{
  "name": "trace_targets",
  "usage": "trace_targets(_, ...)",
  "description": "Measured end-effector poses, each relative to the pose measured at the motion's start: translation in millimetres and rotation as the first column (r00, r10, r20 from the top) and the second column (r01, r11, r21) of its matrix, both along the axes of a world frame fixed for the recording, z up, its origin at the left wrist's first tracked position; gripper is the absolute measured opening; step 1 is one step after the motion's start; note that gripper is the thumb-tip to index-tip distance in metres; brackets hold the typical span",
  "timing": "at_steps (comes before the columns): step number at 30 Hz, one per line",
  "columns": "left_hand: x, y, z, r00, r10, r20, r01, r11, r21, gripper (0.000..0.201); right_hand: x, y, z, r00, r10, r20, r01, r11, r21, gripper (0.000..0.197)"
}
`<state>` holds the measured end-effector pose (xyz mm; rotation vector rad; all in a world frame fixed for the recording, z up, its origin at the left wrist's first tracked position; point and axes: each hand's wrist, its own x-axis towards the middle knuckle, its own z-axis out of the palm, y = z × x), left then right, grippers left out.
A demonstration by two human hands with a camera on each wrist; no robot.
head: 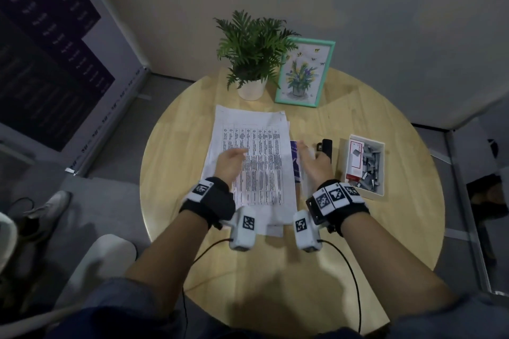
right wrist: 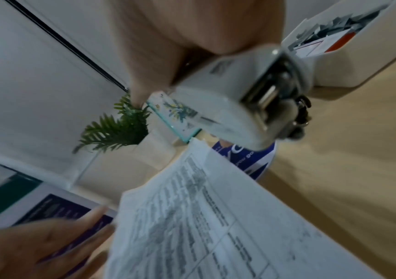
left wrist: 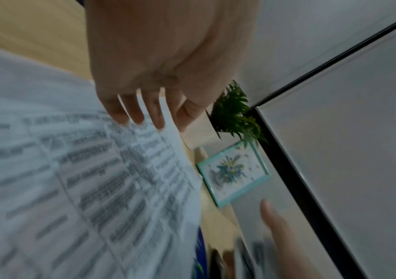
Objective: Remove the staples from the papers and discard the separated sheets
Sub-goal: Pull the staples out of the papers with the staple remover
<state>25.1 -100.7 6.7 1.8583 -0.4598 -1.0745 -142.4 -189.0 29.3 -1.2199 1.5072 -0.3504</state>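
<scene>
Our left hand [head: 230,161] lies loose on the white printed papers [head: 254,162] mid-table. Our right hand [head: 312,164] grips the grey metal staple remover [right wrist: 230,105]. We should press down and pull slowly.

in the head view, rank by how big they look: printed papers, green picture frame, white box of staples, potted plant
1. printed papers, clearly largest
2. potted plant, foliage included
3. green picture frame and white box of staples: they look much alike, and the box lies nearer the camera, so I won't rank them.
</scene>
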Motion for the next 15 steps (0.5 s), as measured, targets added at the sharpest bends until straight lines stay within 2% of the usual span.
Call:
trace_targets(2,31,-1,-19,0.978,0.076,0.195,-0.093,0.992,0.079,0.027,1,-6,-5,0.992,0.070,-0.103,-0.063,0.995,0.071,0.050)
trace_targets(5,60,0,-47,0.934,0.016,0.357,-0.118,0.957,0.266,0.037,4,-4,-22,0.938,0.213,-0.274,-0.180,0.974,0.141,0.018)
trace_targets(7,68,1,-58,0.924,-0.024,0.381,-0.103,0.945,0.309,0.042,6,0,-33,0.920,0.227,-0.321,-0.176,0.968,0.180,0.021)
trace_targets(10,73,-1,-65,0.931,-0.001,0.366,-0.092,0.967,0.236,0.041,8,4,-38,0.920,0.215,-0.329,-0.155,0.968,0.198,0.016)
trace_targets(13,71,-3,-62,0.937,-0.003,0.349,-0.083,0.969,0.234,0.042,10,5,-36,0.935,0.166,-0.313,-0.134,0.983,0.123,0.011)
trace_targets(15,68,-3,-52,0.885,-0.074,0.459,-0.067,0.957,0.283,0.047,10,4,-31,0.938,0.162,-0.305,-0.154,0.987,0.050,0.020)
